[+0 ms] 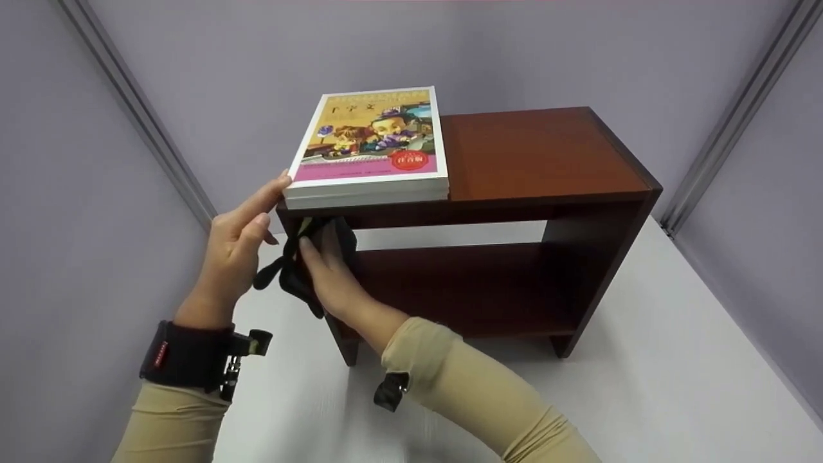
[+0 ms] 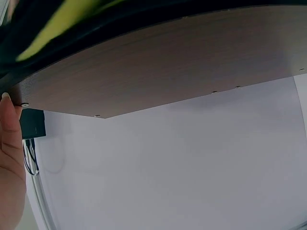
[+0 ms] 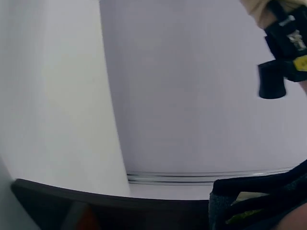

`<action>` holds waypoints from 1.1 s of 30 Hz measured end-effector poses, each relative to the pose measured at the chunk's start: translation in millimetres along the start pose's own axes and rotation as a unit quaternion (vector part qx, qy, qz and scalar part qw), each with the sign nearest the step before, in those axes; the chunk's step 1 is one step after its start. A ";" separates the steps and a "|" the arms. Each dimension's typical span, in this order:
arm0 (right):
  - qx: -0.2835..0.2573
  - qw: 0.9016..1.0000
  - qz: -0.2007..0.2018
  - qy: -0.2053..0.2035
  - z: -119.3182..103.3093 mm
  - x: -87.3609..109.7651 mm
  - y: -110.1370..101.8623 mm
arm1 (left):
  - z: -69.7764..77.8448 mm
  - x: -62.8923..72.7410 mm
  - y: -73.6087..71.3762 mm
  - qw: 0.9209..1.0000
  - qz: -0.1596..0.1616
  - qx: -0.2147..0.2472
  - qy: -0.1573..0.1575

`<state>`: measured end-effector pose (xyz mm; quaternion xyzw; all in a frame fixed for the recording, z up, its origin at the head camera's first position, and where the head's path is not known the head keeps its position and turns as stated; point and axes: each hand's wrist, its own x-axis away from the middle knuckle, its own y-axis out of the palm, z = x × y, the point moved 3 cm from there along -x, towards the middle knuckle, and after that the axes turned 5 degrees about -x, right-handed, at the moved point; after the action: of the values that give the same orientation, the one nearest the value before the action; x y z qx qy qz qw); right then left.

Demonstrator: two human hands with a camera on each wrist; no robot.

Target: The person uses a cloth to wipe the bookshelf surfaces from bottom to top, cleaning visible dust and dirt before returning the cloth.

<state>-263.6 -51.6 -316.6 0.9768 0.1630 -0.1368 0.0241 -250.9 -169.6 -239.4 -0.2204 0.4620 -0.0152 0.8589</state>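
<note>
A small dark red-brown wooden shelf unit [image 1: 527,154] stands on the white floor, with a short stack of books [image 1: 373,138] on its top left. My left hand [image 1: 235,247] rests at the top left corner, forefinger straight against the edge beside the books; the left wrist view shows a fingertip [image 2: 7,98] at the panel's edge. My right hand [image 1: 334,280] reaches into the left end of the open compartment and holds a bunched black cloth [image 1: 299,280] with yellow-green patches against the left side panel. Part of the cloth hangs out past the panel's front edge.
A lower board [image 1: 463,283] spans the unit beneath the top. Pale grey walls [image 1: 514,51] close in behind and at both sides, with metal rails [image 1: 739,122] in the corners. Black straps with loose ends [image 1: 389,392] circle both wrists.
</note>
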 end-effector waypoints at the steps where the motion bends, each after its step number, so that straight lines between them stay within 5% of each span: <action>1: 0.006 1.000 -0.001 0.002 -3.8 -1.7 -0.1 | -0.3 0.4 -0.3 1.000 0.001 -0.006 0.001; 9: 0.032 0.999 0.001 0.027 -8.4 -7.3 -5.4 | 0.0 -0.9 1.5 1.000 -0.003 -0.021 0.011; 15: -0.002 1.000 -0.006 0.017 4.4 -13.9 -7.5 | 0.5 0.3 0.4 1.000 0.004 -0.018 0.006; 19: -0.023 0.999 -0.008 0.036 24.5 -15.1 -9.7 | 0.3 1.7 0.7 1.000 0.008 -0.020 -0.001; 27: -0.041 0.985 -0.012 0.169 86.2 -5.8 -17.6 | -0.6 3.3 0.7 1.000 0.022 -0.023 0.000; 33: -0.030 0.984 -0.013 0.177 109.3 -3.4 -22.0 | -0.4 0.9 2.2 0.999 0.021 -0.027 0.004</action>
<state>-302.2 -41.9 -420.8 0.9822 0.1813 0.0432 0.0222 -251.1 -167.9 -241.2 -0.2339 0.4706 0.0143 0.8507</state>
